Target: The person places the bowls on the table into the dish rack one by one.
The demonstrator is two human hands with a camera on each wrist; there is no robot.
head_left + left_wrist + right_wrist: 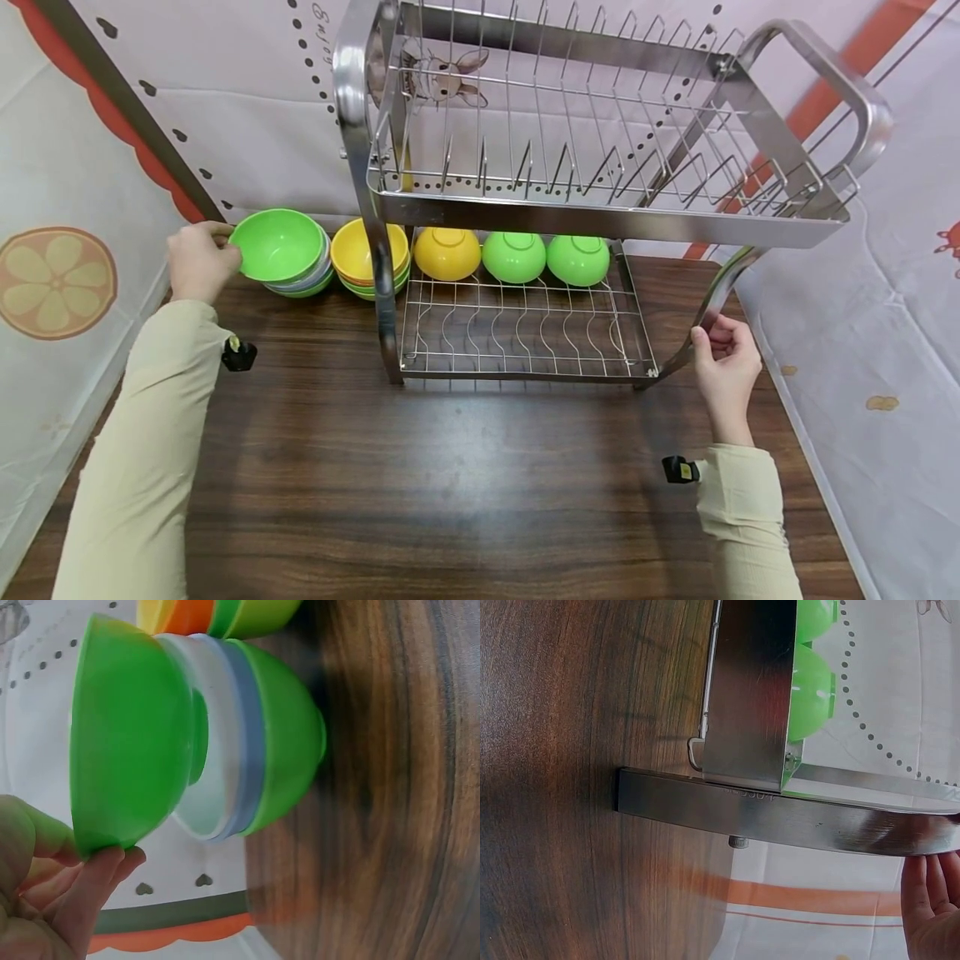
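My left hand (pixel 201 260) pinches the rim of a green bowl (pixel 276 243) between thumb and fingers. In the left wrist view this bowl (pixel 131 742) is tilted, its foot close to the mouth of a white bowl (pixel 214 750) stacked in blue-grey and green ones. On the right, my right hand (pixel 726 367) holds the front leg (pixel 701 333) of a two-tier metal dish rack (pixel 600 218). The right wrist view shows its fingers (pixel 919 892) against the leg's outer side; the thumb is hidden there.
A yellow bowl (pixel 360 248) tops another stack beside the rack's left leg. Upside down along the lower tier's back stand a yellow bowl (pixel 447 253) and two green bowls (pixel 514 257). Wire dividers (pixel 562 167) fill the upper tier. Patterned cloth (pixel 247 133) hangs behind the wooden table (pixel 450 500).
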